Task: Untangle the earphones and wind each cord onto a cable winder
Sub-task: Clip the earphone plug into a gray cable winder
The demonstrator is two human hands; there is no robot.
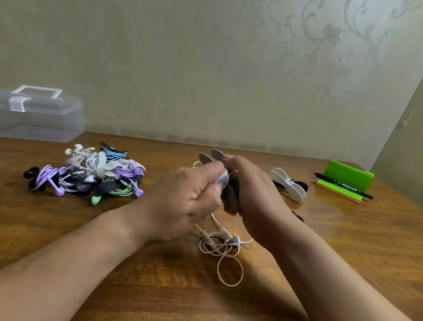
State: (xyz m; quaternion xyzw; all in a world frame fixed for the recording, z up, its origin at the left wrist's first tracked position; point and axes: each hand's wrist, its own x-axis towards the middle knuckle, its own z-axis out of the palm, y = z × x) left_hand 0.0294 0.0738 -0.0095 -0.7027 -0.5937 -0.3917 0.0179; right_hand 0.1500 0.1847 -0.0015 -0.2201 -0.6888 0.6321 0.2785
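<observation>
1. Head view, hands: the left hand [190, 194] is curled, its fingertips pinched on the plug end of a white earphone cord [223, 252]. The right hand [253, 199] is closed round a grey cable winder [212, 156], whose two rounded tips show above the knuckles. Both hands are held together above the wooden table [350, 247].
2. Head view, item in hand: most of the white cord is seen lying in loose loops on the table below the hands, with its earbuds and inline remote among them. Few turns, if any, are judged to be on the winder; the wound part is hidden by the fingers.
3. Head view, done: a pile of wound earphones [90, 173] in purple, green, blue, white and black is noted at the left. These are judged finished.
4. Head view, left: a white cable winder [288, 184] is set at the right, touching a black cord [302, 185]. This one is judged not yet wound.
5. Head view, other: a clear plastic box [31, 115], closed, is recorded far left; a green stand [347, 175] and a black marker [342, 188] far right.
</observation>
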